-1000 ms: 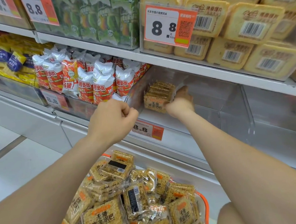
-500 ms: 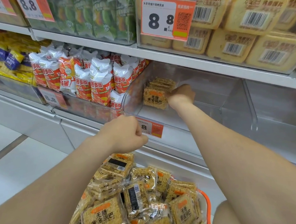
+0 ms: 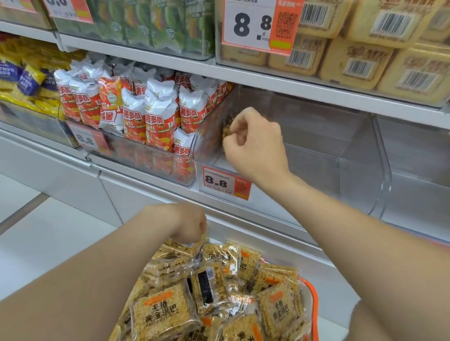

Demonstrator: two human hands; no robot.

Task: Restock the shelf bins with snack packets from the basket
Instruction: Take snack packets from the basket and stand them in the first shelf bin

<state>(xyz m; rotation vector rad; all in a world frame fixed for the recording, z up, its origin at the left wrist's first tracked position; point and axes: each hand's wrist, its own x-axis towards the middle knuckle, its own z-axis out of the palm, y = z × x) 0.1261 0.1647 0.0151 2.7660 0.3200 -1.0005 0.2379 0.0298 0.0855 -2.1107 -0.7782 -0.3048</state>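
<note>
An orange-rimmed basket (image 3: 312, 302) at the bottom is heaped with clear packets of golden rice-crust snack (image 3: 163, 316). My left hand (image 3: 187, 223) hangs as a closed fist right at the top of the heap, touching the uppermost packet; no packet shows inside the fingers. My right hand (image 3: 254, 142) is inside the clear shelf bin (image 3: 329, 176), fingers curled onto the small stack of the same packets (image 3: 227, 131) at the bin's left wall. The hand hides most of that stack.
Red-and-white tomato snack bags (image 3: 158, 116) fill the bin to the left. An 8.8 price tag (image 3: 219, 183) hangs on the bin's front. The upper shelf holds yellow toast packs (image 3: 385, 17) and green packs (image 3: 148, 18). More clear bins (image 3: 432, 167) stand to the right.
My left fist has dropped from bin height down onto the basket's heap. My right hand stayed at the stack in the bin and now covers it. The view has shifted closer to the shelf.
</note>
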